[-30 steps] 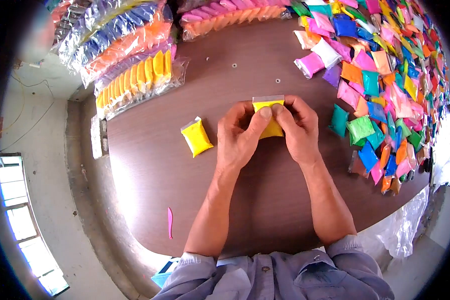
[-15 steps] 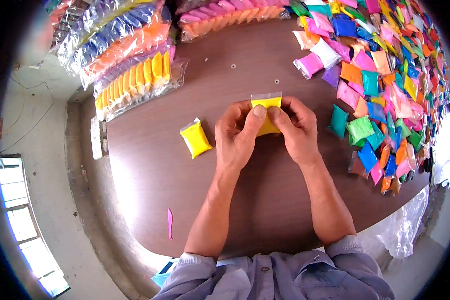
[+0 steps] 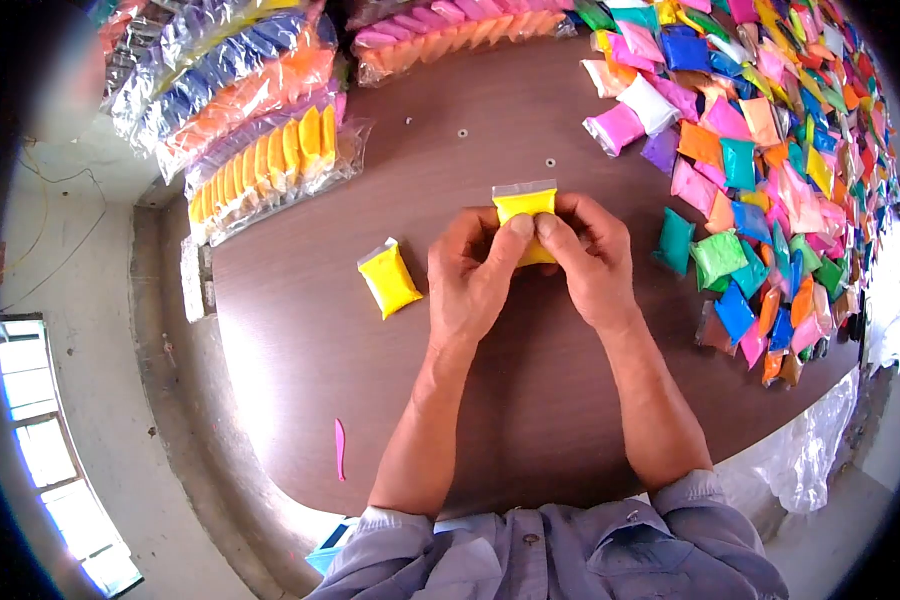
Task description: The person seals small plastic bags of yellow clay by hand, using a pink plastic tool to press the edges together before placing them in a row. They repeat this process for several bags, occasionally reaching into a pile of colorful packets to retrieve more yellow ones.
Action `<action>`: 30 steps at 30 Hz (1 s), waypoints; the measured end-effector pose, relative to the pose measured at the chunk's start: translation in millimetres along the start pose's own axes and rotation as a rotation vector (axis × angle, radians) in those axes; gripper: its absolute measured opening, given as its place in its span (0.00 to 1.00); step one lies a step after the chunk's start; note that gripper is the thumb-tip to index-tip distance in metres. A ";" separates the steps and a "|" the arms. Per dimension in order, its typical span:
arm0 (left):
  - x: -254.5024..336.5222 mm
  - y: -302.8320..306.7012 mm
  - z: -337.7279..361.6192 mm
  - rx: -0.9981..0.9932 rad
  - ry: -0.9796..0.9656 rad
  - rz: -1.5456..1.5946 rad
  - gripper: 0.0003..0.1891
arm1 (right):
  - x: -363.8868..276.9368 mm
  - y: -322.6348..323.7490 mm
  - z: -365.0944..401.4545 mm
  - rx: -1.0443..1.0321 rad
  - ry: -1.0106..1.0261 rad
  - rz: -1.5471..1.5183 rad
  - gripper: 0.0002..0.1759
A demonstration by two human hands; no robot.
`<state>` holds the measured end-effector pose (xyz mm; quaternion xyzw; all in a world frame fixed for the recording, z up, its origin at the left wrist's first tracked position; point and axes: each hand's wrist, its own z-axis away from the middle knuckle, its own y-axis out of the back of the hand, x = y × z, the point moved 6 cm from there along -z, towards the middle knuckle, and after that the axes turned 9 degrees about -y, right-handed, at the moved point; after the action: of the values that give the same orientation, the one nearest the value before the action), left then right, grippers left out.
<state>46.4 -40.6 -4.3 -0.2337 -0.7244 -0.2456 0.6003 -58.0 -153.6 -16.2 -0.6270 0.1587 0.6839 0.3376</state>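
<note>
Between my two hands is a small clear packet of yellow clay [image 3: 526, 203], its transparent top strip pointing away from me. My left hand [image 3: 475, 270] grips the packet from the left, thumb pressed on its face and fingers curled behind. From the other side my right hand [image 3: 592, 262] pinches it the same way, the two thumbs side by side. The fingertips behind the packet are hidden. A second yellow packet [image 3: 390, 280] lies flat on the brown table [image 3: 540, 400], left of my left hand and apart from it.
A large heap of small packets in many colours [image 3: 740, 180] covers the table's right side. Long clear bags with rows of yellow packets [image 3: 265, 165] and orange packets [image 3: 460, 50] lie along the far side. A pink plastic tool [image 3: 340, 450] rests near the front left edge.
The held packet has shifted slightly up and left between my thumbs, so less of it shows below them. Both hands keep nearly the same place.
</note>
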 end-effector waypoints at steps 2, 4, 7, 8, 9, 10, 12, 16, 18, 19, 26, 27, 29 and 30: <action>4.4 -4.8 0.4 0.014 0.039 0.089 0.14 | 0.2 0.7 -0.4 0.003 0.025 -0.022 0.12; 1.5 -3.0 -0.5 -0.029 0.064 0.069 0.14 | 0.9 1.7 -1.3 0.008 0.052 -0.044 0.12; -4.0 -1.3 -0.6 -0.060 0.055 0.028 0.14 | 0.1 0.0 -1.5 0.010 0.062 -0.068 0.13; -3.2 0.4 -0.8 -0.050 0.020 0.006 0.13 | -3.5 -1.9 -0.6 0.018 0.046 0.002 0.13; -2.5 1.7 -1.0 -0.049 0.020 0.005 0.13 | -5.1 -3.3 -0.2 0.026 0.031 0.073 0.14; 1.1 4.9 -1.9 -0.034 -0.014 -0.081 0.13 | -4.8 -4.6 0.0 0.026 0.031 0.072 0.14; 5.2 8.6 -3.1 -0.020 -0.050 -0.167 0.13 | -5.5 -8.3 0.4 -0.005 0.051 0.061 0.14; 4.8 5.2 -2.3 -0.032 0.022 -0.071 0.14 | -2.8 -4.4 -0.2 -0.008 -0.001 0.127 0.13; 2.9 -1.7 -0.8 -0.034 0.046 0.006 0.14 | -0.1 0.5 -1.2 0.074 0.015 0.060 0.13; 1.2 -5.4 -0.1 -0.033 0.044 0.058 0.15 | 0.8 0.7 -1.7 0.074 0.016 0.060 0.13; -3.1 1.7 -2.1 -0.053 0.009 -0.005 0.14 | -2.8 -2.6 -1.5 0.093 0.050 0.115 0.13; -1.6 3.5 -2.5 -0.033 -0.020 -0.028 0.14 | -5.1 -4.6 -1.3 0.076 0.095 0.160 0.13; 2.2 5.5 -3.1 -0.021 -0.013 -0.046 0.13 | -7.5 -7.6 -0.1 0.036 0.085 0.127 0.14; 3.2 6.6 -3.3 -0.011 -0.005 -0.064 0.13 | -7.8 -9.8 0.2 -0.003 0.074 0.094 0.14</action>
<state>52.5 -37.5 -0.1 -0.2144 -0.7316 -0.2682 0.5889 -51.8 -148.5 -6.6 -0.6440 0.1994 0.6757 0.2981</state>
